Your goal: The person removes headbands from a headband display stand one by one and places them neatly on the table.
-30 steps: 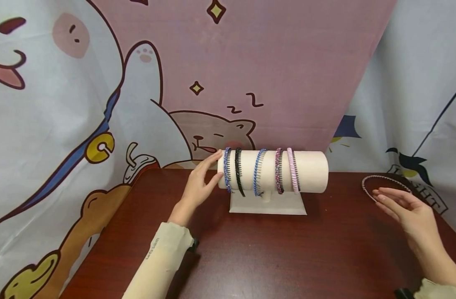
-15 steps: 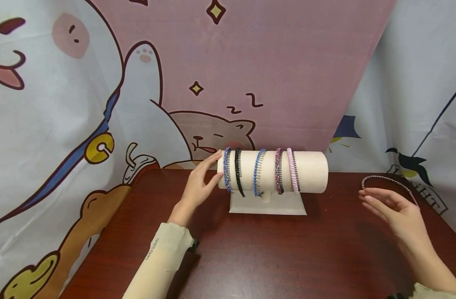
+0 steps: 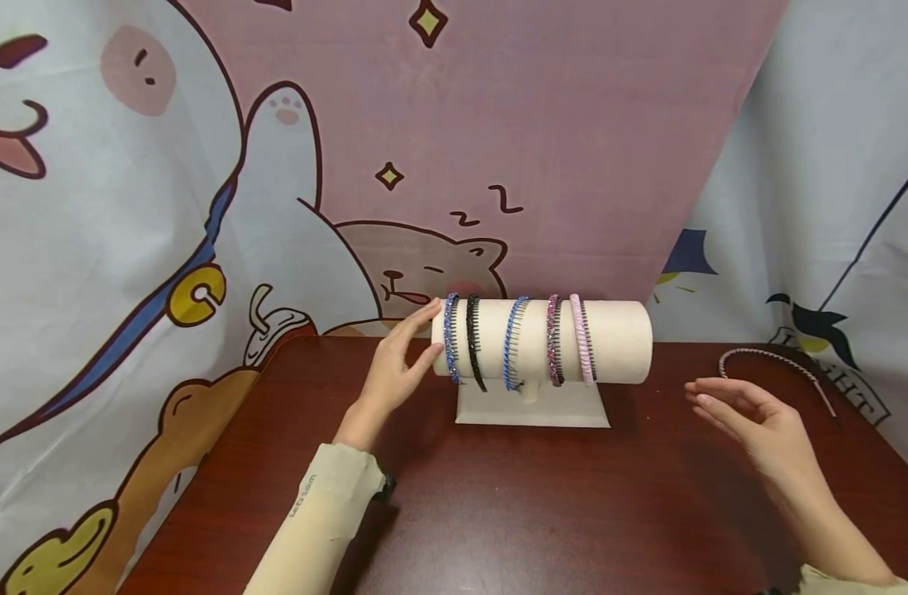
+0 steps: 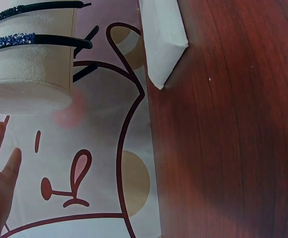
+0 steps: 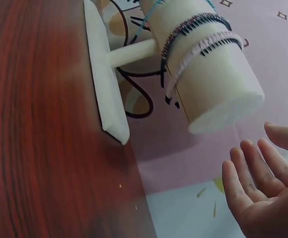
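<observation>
A cream cylinder stand (image 3: 617, 340) on a flat base (image 3: 531, 409) carries several headbands: blue glitter (image 3: 449, 339), black (image 3: 472, 340), blue (image 3: 513, 340), pink glitter (image 3: 553, 339) and pale pink (image 3: 582, 339). My left hand (image 3: 396, 364) rests straight fingers against the cylinder's left end (image 4: 30, 96). The right hand (image 3: 751, 417) hovers open, palm up, right of the stand and holds nothing; its fingers (image 5: 255, 173) show near the cylinder's right end (image 5: 226, 106). A thin pink headband (image 3: 777, 368) lies on the table behind the right hand.
The dark red wooden table (image 3: 543, 512) stretches toward me. A cartoon-printed cloth backdrop (image 3: 201, 207) hangs close behind the stand and along the left edge.
The right hand has drawn left and away from the thin pink headband on the table, toward the stand. The left hand has stayed on the cylinder's end.
</observation>
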Motion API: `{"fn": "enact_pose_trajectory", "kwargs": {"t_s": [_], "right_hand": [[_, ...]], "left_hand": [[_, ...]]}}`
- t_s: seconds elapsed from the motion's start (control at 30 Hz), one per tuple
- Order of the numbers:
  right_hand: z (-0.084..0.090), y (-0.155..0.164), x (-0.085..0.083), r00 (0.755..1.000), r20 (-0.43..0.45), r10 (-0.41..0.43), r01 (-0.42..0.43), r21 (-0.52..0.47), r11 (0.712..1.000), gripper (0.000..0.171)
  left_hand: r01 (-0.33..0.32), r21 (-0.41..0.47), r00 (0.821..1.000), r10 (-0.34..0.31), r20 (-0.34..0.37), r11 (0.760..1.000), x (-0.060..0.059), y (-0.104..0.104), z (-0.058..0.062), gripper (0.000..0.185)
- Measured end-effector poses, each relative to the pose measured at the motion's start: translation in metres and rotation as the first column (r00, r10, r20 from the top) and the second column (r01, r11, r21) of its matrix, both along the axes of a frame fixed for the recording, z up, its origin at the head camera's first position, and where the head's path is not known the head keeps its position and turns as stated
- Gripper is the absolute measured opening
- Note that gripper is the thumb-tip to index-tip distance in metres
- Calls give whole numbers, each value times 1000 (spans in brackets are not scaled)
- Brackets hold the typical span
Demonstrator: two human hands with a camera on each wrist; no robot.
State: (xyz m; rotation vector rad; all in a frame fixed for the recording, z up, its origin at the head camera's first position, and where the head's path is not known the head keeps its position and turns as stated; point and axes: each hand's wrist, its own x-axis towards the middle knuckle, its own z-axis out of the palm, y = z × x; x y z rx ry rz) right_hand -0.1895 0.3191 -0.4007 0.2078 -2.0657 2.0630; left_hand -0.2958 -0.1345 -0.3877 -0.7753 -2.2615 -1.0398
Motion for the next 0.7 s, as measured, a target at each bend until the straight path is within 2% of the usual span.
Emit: {"fn": "enact_pose_trajectory", "kwargs": {"t_s": [0.17, 0.47, 0.6, 0.7], "right_hand": [[0, -13, -2, 999, 18, -41, 37, 197, 980, 33], [-1, -43, -4, 998, -35, -44, 54, 368, 928, 32], [-1, -59, -7, 995, -84, -56, 82, 351, 933, 30], [-1, -71, -9, 990, -136, -44, 79, 266, 961, 30]], "left_hand": [[-3, 4, 1000, 3, -3, 1000, 0, 0, 0, 53], [-2, 9, 1000, 2, 21, 1000, 0, 0, -1, 53], [-1, 13, 1000, 0, 25, 1000, 0, 0, -1, 53], [0, 13, 1000, 0, 20, 1000, 0, 1, -1, 53]]}}
